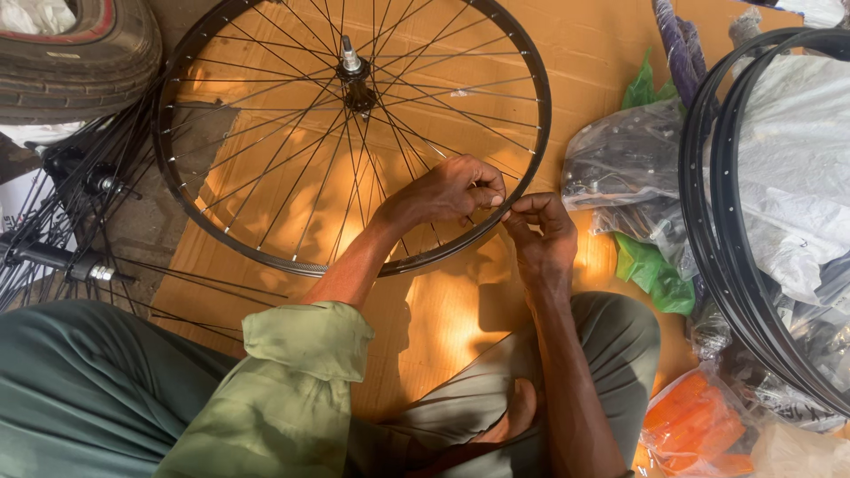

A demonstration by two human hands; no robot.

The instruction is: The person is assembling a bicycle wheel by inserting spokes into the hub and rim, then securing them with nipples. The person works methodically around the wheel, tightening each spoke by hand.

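Head view: the spoked wheel lies flat on cardboard on the floor, hub up. Left hand and right hand both pinch narrowly at the near rim, on a spoke end too small to make out. Most spokes look laced already; bare rims wait alongside.

Black spoked bicycle wheel lies flat on cardboard.
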